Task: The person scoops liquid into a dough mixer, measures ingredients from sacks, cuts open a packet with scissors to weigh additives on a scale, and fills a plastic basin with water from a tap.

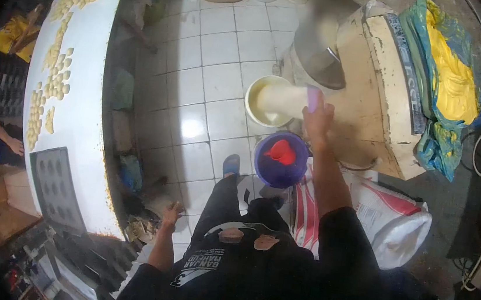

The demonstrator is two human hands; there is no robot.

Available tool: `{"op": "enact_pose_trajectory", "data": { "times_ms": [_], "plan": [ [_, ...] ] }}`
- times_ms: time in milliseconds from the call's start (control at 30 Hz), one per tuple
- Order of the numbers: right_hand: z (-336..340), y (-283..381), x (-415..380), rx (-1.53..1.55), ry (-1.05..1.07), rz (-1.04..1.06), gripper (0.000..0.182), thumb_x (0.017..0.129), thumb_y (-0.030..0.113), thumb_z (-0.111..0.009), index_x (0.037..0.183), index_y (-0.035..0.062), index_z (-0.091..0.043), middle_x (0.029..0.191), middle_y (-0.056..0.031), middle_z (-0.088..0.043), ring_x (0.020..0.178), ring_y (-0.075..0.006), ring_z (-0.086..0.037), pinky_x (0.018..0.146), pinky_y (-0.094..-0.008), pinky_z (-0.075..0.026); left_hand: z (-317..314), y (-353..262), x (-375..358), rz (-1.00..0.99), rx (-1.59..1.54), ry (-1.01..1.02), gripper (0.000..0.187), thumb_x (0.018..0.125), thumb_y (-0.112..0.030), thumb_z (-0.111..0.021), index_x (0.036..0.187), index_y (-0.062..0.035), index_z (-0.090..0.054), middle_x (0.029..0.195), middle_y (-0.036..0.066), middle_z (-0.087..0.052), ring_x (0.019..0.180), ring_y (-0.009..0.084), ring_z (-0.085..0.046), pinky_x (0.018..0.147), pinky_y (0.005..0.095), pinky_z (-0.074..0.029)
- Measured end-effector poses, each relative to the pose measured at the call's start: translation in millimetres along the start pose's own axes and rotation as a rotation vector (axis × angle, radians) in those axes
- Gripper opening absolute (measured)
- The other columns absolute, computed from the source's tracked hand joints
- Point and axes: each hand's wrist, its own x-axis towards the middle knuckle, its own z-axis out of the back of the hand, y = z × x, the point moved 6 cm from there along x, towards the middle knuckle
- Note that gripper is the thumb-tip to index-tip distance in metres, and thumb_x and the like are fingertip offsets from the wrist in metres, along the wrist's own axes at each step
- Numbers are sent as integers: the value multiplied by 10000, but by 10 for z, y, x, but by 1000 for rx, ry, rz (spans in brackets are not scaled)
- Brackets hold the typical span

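My right hand [318,124] is closed on a purple-ended, whitish container [315,99], smeared by motion, so I cannot tell its exact kind. Its pale part reaches left over a white bucket [250,105] with cream-coloured contents, standing on the floor. Just below that hand is a purple bucket [267,175] with a red scoop-like item [281,152] in it. My left hand [172,213] hangs low on the left with its fingers apart and nothing in them, close to the white table's near corner.
Many small dough pieces lie on the white table [83,110], beside a dark moulded tray [58,186]. A metal mixing bowl [322,38], a cream machine [375,99] and yellow paste [451,72] in plastic are ahead and right. White sacks [388,221] lie right; another person's hand [16,146] shows left.
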Motion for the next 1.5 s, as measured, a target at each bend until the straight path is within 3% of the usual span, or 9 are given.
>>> {"op": "enact_pose_trajectory", "data": {
  "times_ms": [200, 433, 667, 933, 1200, 1267, 1300, 1433, 1500],
  "plan": [
    [699, 414, -227, -150, -180, 414, 691, 738, 189, -739, 1379, 167, -481, 1216, -264, -452, 1092, -433, -476, 959, -489, -416, -371, -568, -5, -69, 78, 127, 495, 930, -356, -608, 1266, -1, -532, 1155, 135, -639, 998, 264, -638, 848, 394, -518],
    [1809, -115, -910, 317, -468, 134, 686, 768, 167, -757, 1387, 115, -466, 1280, -196, -476, 1129, -354, -514, 961, -429, -439, -1017, -1309, 394, -309, 206, 397, 442, 932, -316, -590, 1216, 17, -531, 1061, 137, -663, 922, 239, -644, 774, 381, -511],
    [2616, -2016, -2554, 1380, -552, -502, 645, 888, 187, -653, 1441, 76, -341, 1280, -97, -510, 1143, -234, -531, 910, -375, -515, -2085, -1758, 346, -333, 457, 552, 451, 911, -327, -609, 1253, -48, -514, 1109, 132, -630, 953, 246, -618, 754, 368, -487],
    [3717, -4644, -4626, 1199, -1304, -591, 726, 853, 307, -682, 1463, 126, -333, 1386, -111, -449, 1183, -278, -515, 869, -414, -501, -3066, -1202, -412, -273, 483, 541, 388, 928, -312, -569, 1233, -75, -535, 1078, 113, -639, 924, 234, -629, 723, 376, -510],
    [3459, -6349, -4061, 95, -724, -963, 666, 763, 222, -723, 1370, 176, -453, 1391, -305, -395, 1255, -473, -428, 1009, -499, -411, -3108, -739, -1037, -250, 679, 489, 464, 943, -274, -556, 1337, -70, -421, 1278, 154, -556, 958, 302, -635, 756, 405, -524],
    [3325, -6587, -3966, -37, -669, -941, 648, 763, 224, -711, 1362, 201, -465, 1401, -320, -376, 1279, -482, -396, 1009, -506, -409, -3116, -755, -1456, -704, 834, 804, 437, 948, -319, -557, 1295, -60, -500, 1191, 143, -625, 941, 295, -652, 776, 414, -528],
    [3249, -6640, -3870, -193, -622, -914, 631, 763, 226, -699, 1354, 227, -477, 1411, -335, -356, 1303, -492, -365, 1009, -512, -408, -3005, -770, -1335, -699, 891, 532, 388, 959, -349, -532, 1192, -48, -609, 1030, 127, -695, 890, 262, -665, 785, 398, -530],
    [2824, -6822, -3522, -253, -710, -1015, 601, 766, 239, -677, 1338, 192, -495, 1367, -298, -438, 1262, -449, -441, 1005, -479, -423, -2895, -590, -1206, -831, 2116, 201, 346, 887, -261, -645, 1185, -111, -553, 1053, 102, -627, 861, 221, -654, 630, 358, -549],
    [2404, -6999, -3261, 378, -472, -949, 581, 769, 253, -662, 1326, 180, -511, 1284, -262, -538, 1216, -404, -511, 997, -426, -444, -2848, -449, -1242, -878, 2101, 242, 356, 895, -274, -635, 1193, -99, -547, 1061, 107, -629, 867, 224, -655, 645, 361, -545]
  ]
}}
